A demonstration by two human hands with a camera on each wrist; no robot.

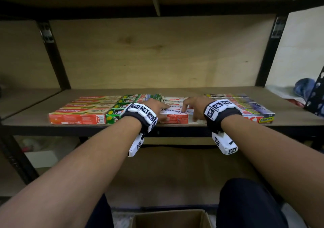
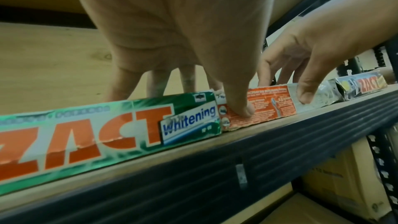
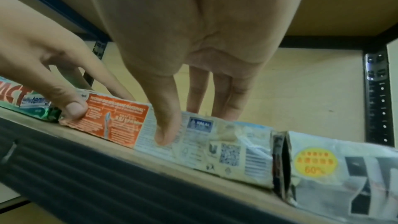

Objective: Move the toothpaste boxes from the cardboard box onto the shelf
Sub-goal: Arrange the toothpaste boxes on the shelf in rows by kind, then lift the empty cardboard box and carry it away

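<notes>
Both hands point(image 1: 157, 107) point(image 1: 194, 107) grip Pepsodent box point(image 1: 177, 116) on shelf point(image 1: 26, 120)

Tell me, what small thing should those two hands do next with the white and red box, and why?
Probably let go and draw back. The Pepsodent box already lies flat at the shelf's front edge, in line between the green box and the silver box. The left hand and right hand each pinch it, thumb on its front.

Blue cloth bundle point(image 1: 304, 89) at far right beside dotted dark fabric point(image 1: 315, 101); white box point(image 1: 42, 158) lower left.
</notes>
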